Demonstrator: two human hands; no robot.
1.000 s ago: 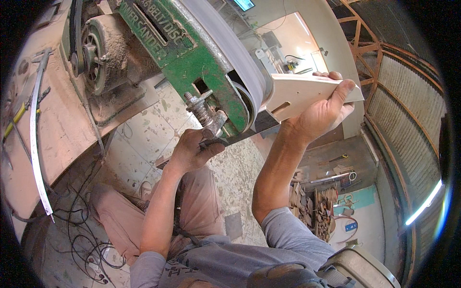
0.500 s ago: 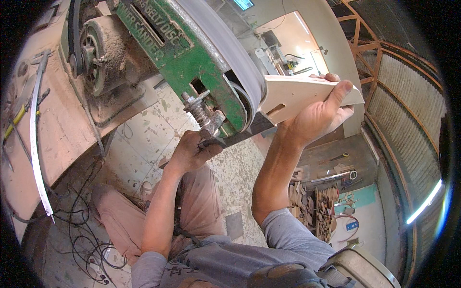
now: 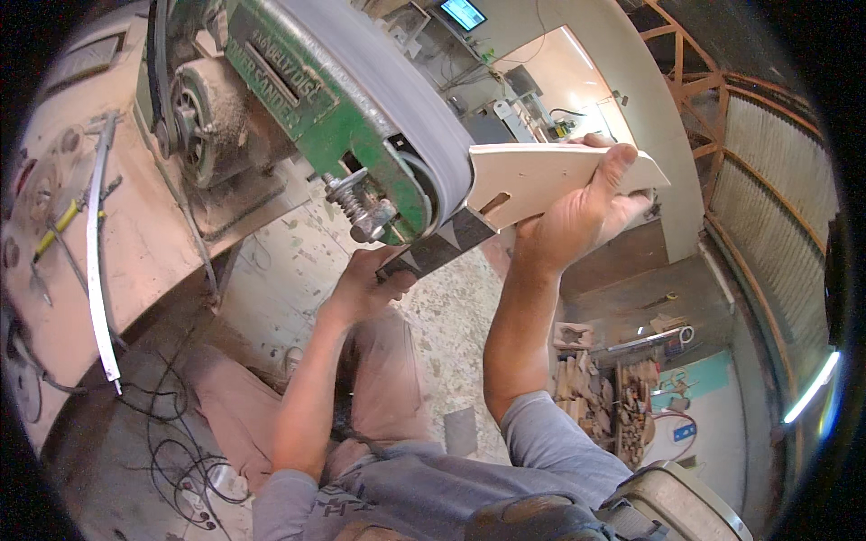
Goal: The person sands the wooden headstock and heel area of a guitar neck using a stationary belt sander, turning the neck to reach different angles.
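A green belt sander (image 3: 325, 117) fills the upper middle, its grey belt (image 3: 406, 99) curving round the near end. Against that rounded end sits a pale flat board (image 3: 532, 180) with a slot near its lower edge. My right hand (image 3: 586, 203) grips the board's outer part, thumb on the near face and fingers behind. Below the sander's end, my left hand (image 3: 365, 284) is closed round the lower end of a dark flat bar (image 3: 442, 245), which runs up to the board's lower corner. The left fingers are partly hidden.
A dusty workbench (image 3: 135, 261) at left holds a long pale strip (image 3: 97, 270), yellow-handled pliers (image 3: 59, 225) and the sander's motor (image 3: 212, 117). Black cables (image 3: 185, 451) coil on the floor. Wood pieces (image 3: 604, 406) are stacked at right. A lit screen (image 3: 463, 13) is at the back.
The board has shifted slightly left in the picture with my right hand, and more of the dark bar shows. The sander and bench also appear shifted as the view moved. Both grips stay closed.
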